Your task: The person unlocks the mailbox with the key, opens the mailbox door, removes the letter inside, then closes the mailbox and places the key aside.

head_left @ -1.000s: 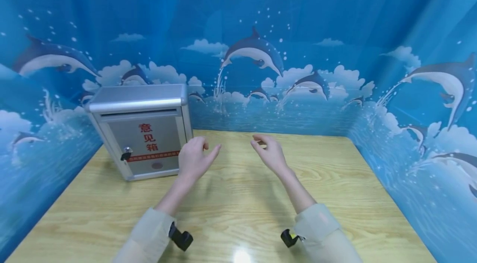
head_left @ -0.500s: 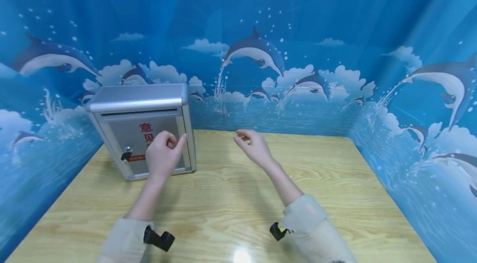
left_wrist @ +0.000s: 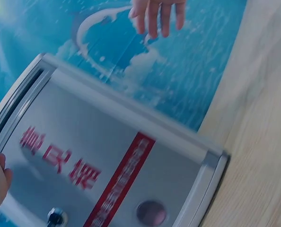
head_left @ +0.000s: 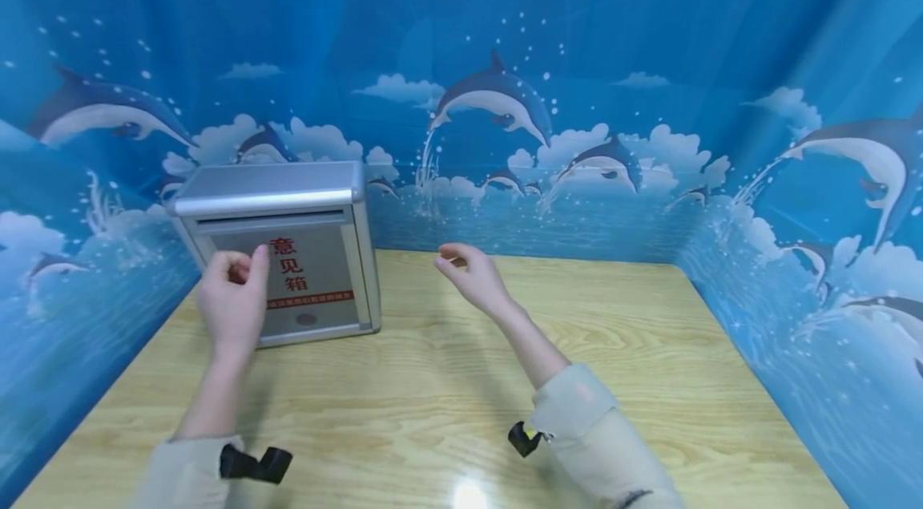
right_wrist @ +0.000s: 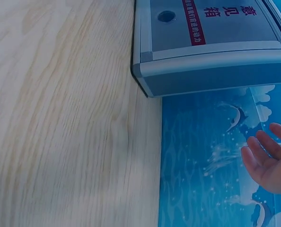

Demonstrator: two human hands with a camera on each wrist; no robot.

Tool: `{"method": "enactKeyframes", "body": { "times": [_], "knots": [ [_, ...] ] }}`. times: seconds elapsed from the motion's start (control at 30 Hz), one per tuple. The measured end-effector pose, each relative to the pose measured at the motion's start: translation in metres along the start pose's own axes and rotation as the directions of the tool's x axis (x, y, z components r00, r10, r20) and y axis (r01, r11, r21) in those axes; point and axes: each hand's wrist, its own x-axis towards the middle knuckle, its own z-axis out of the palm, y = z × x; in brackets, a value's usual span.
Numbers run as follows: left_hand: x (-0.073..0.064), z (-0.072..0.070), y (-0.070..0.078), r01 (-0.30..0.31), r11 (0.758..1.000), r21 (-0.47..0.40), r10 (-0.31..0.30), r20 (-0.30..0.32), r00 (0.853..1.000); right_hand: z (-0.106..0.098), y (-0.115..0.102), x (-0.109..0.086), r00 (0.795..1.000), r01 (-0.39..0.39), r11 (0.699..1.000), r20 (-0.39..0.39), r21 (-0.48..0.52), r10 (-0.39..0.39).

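A silver metal suggestion box point(head_left: 310, 252) with red characters and a slot under its lid stands upright at the back left. My left hand point(head_left: 234, 300) is in front of the left part of its door, fingers loosely curled, holding nothing. In the head view it hides the door's lock point(left_wrist: 57, 216), which shows at the bottom of the left wrist view. Whether this hand touches the door, I cannot tell. To the right of the box, apart from it, my right hand point(head_left: 472, 280) is held up with relaxed fingers and nothing in them.
The box stands on a wood-grain table point(head_left: 577, 349). A blue curtain point(head_left: 613, 36) printed with dolphins encloses the back and both sides. Each sleeve cuff carries a black wrist camera, the left one point(head_left: 255, 464) and the right one point(head_left: 524, 438).
My left hand has moved left across the front of the box, from its right edge to its lock side. My right hand has also drifted left. The box has stayed put.
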Motion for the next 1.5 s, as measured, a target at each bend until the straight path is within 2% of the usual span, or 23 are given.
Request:
{"method": "enactKeyframes", "body": {
  "times": [0.2, 0.3, 0.4, 0.47, 0.57, 0.67, 0.73, 0.83, 0.93, 0.97, 1.03, 1.07, 1.17, 1.27, 1.33, 1.4, 1.5],
  "knots": [
    [0.013, -0.018, -0.007, 0.095, 0.995, -0.006, -0.095, -0.074, 0.993, 0.008, -0.009, 0.008, 1.000, 0.003, 1.000, 0.022, 0.028, -0.003],
    [0.020, -0.024, -0.013, 0.139, 0.990, 0.001, -0.138, -0.091, 0.986, 0.011, -0.013, 0.011, 0.999, 0.014, 0.999, 0.041, 0.030, -0.016],
    [0.027, -0.030, -0.017, 0.219, 0.974, 0.061, -0.217, -0.042, 0.975, 0.015, -0.017, 0.014, 0.998, 0.023, 0.999, 0.056, 0.024, -0.024],
    [0.032, -0.034, -0.019, 0.288, 0.951, 0.114, -0.291, 0.018, 0.956, 0.019, -0.020, 0.016, 0.998, 0.028, 0.999, 0.062, 0.025, -0.029],
    [0.040, -0.038, -0.024, 0.377, 0.904, 0.201, -0.403, 0.112, 0.908, 0.024, -0.025, 0.020, 0.997, 0.035, 0.999, 0.064, 0.010, -0.036],
    [0.044, -0.040, -0.031, 0.407, 0.881, 0.242, -0.453, 0.181, 0.873, 0.030, -0.029, 0.024, 0.997, 0.041, 0.999, 0.066, -0.014, -0.040],
    [0.047, -0.040, -0.039, 0.397, 0.886, 0.240, -0.449, 0.230, 0.863, 0.033, -0.032, 0.025, 0.997, 0.040, 0.999, 0.069, -0.024, -0.039],
    [0.054, -0.038, -0.064, 0.375, 0.905, 0.202, -0.423, 0.328, 0.845, 0.038, -0.035, 0.027, 0.997, 0.027, 0.999, 0.068, -0.017, -0.026],
    [0.066, -0.029, -0.110, 0.334, 0.913, 0.233, -0.403, 0.390, 0.828, 0.044, -0.037, 0.029, 0.998, 0.004, 1.000, 0.062, -0.006, -0.004],
    [0.069, -0.027, -0.123, 0.331, 0.916, 0.228, -0.399, 0.419, 0.815, 0.046, -0.037, 0.030, 0.998, -0.002, 1.000, 0.061, -0.002, 0.002],
    [0.075, -0.023, -0.141, 0.316, 0.916, 0.246, -0.397, 0.448, 0.801, 0.050, -0.039, 0.031, 0.998, -0.016, 1.000, 0.058, 0.004, 0.016],
    [0.077, -0.021, -0.144, 0.308, 0.920, 0.242, -0.389, 0.464, 0.796, 0.053, -0.040, 0.032, 0.998, -0.024, 1.000, 0.057, 0.004, 0.024],
    [0.073, -0.023, -0.130, 0.321, 0.938, 0.128, -0.337, 0.547, 0.766, 0.060, -0.042, 0.035, 0.997, -0.051, 0.999, 0.065, 0.004, 0.051],
    [0.063, -0.025, -0.109, 0.327, 0.944, 0.050, -0.292, 0.590, 0.753, 0.068, -0.044, 0.035, 0.994, -0.076, 0.997, 0.073, 0.002, 0.075],
    [0.057, -0.026, -0.097, 0.333, 0.942, 0.033, -0.285, 0.599, 0.748, 0.074, -0.044, 0.036, 0.993, -0.091, 0.996, 0.070, 0.010, 0.090],
    [0.051, -0.026, -0.089, 0.351, 0.936, 0.038, -0.303, 0.593, 0.746, 0.079, -0.045, 0.036, 0.993, -0.104, 0.994, 0.060, 0.016, 0.103],
    [0.048, -0.025, -0.086, 0.374, 0.926, 0.049, -0.331, 0.582, 0.743, 0.086, -0.045, 0.037, 0.991, -0.122, 0.992, 0.048, 0.019, 0.121]
  ]
}}
